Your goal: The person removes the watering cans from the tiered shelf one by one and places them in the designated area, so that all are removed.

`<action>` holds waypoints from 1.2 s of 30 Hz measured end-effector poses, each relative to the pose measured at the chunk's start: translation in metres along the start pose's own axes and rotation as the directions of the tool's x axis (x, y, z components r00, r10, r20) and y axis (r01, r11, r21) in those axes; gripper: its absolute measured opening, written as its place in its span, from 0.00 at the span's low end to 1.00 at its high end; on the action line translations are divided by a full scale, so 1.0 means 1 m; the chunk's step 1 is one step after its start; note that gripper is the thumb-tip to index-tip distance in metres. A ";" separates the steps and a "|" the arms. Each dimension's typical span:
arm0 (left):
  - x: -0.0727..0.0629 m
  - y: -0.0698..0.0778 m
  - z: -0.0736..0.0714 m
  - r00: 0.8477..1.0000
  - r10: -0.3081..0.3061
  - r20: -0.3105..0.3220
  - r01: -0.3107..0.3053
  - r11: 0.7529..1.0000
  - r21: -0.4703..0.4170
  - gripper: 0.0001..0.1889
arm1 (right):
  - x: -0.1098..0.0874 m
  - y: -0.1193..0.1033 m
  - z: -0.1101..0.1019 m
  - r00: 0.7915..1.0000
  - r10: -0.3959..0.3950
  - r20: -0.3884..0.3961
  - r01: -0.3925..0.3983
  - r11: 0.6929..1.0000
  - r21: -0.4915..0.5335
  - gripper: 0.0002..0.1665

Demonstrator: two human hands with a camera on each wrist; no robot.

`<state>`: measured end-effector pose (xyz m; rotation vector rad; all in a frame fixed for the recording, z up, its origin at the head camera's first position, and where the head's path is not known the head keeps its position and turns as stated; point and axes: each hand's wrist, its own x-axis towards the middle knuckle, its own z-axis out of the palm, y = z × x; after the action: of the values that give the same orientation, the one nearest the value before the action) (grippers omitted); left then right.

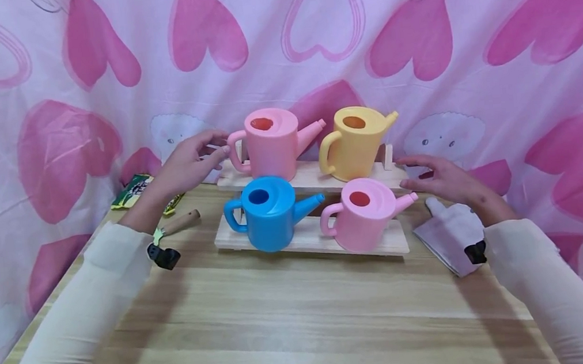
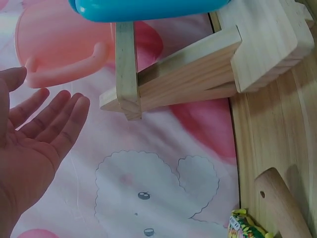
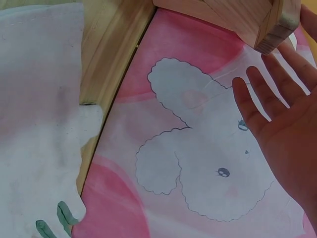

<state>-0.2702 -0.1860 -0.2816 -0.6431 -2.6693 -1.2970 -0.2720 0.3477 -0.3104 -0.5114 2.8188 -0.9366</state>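
Our left sleeve (image 1: 89, 304) and right sleeve (image 1: 550, 286) lie nearest the camera, reaching over the desk (image 1: 293, 320) to either side of a two-level wooden stand (image 1: 309, 237). On its upper level a coral-pink watering can (image 1: 275, 151) stands upright at the left, a yellow watering can (image 1: 353, 150) at the right; below them we see a blue watering can (image 1: 270, 221) and a light-pink watering can (image 1: 362, 222).

What counts most, we judge, is how the coral-pink can's handle (image 1: 233, 152) sits to our left hand (image 1: 186, 165), the nearer one: it faces that hand, just right of the fingertips (image 1: 223, 151), while the can's length runs left to right, its spout (image 1: 312, 135) toward the yellow can. The left fingers are apart and clamped on nothing; we cannot tell whether they touch the handle. Our right hand (image 1: 444, 177) is beside the stand's right end, its fingers likewise apart, contact with the wood unclear.
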 end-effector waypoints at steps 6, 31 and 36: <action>0.003 0.002 0.004 1.000 -0.007 0.005 0.007 0.998 -0.058 0.25 | 0.002 0.004 0.000 1.000 -0.012 0.022 0.013 1.000 -0.011 0.38; 0.011 0.006 0.011 1.000 -0.020 0.016 0.022 0.988 -0.151 0.20 | -0.001 0.005 0.000 1.000 -0.012 0.018 0.011 0.998 0.054 0.38; 0.010 0.007 0.011 0.999 -0.038 -0.004 0.037 0.990 -0.138 0.20 | 0.001 0.006 0.001 1.000 -0.009 0.016 0.008 0.998 0.058 0.39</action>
<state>-0.2756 -0.1708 -0.2811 -0.6056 -2.6162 -1.5007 -0.2743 0.3514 -0.3153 -0.5211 2.7676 -1.0081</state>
